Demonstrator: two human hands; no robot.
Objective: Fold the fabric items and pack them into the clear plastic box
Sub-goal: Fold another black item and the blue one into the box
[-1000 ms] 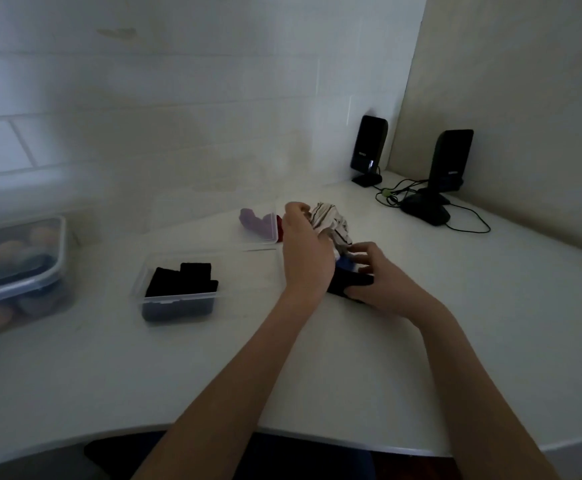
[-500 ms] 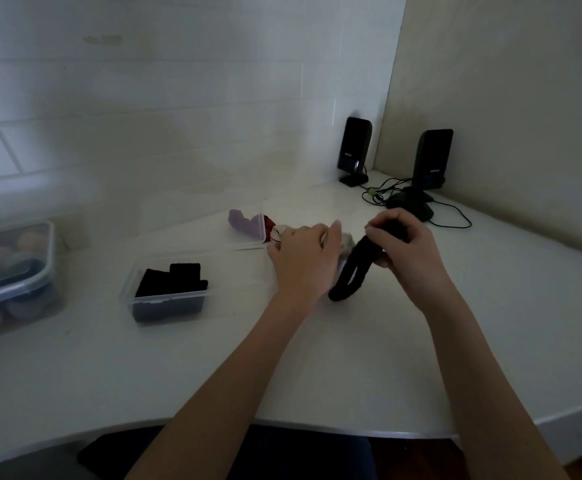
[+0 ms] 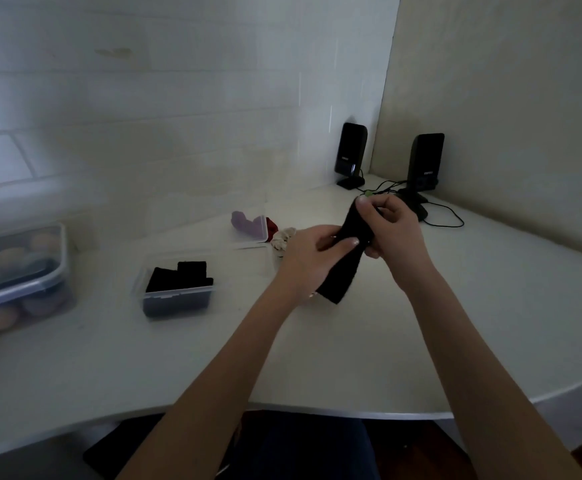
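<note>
The person holds a long black knitted fabric item (image 3: 343,261), probably a sock, in the air above the white rounded tabletop (image 3: 421,323). The right hand (image 3: 391,230) pinches its upper end between thumb and fingers at about one o'clock, and the left hand (image 3: 312,258) is closed on its middle, thumb laid across the cloth. The lower end hangs free toward six o'clock, just above the surface.

To fold it well, the person would likely pull it flat and straight between both hands, then bring the upper end down to meet the hanging end, keeping the edges lined up so the bundle stays compact enough for the box.

The small clear plastic box (image 3: 178,292) sits at nine o'clock from the hands, well apart, open and already holding folded black pieces (image 3: 182,277). Behind it, a second clear container (image 3: 251,228) holds something purple; a red scrap (image 3: 272,226) and a pale patterned cloth (image 3: 282,239) lie just beside it, probably waiting their turn.

At the far left edge stands a larger lidded plastic tub (image 3: 19,275) of rounded coloured items. Two black desktop speakers (image 3: 424,164) with trailing cables stand in the corner at one o'clock, where a white tiled wall (image 3: 144,116) meets a beige one. The room is dim.
</note>
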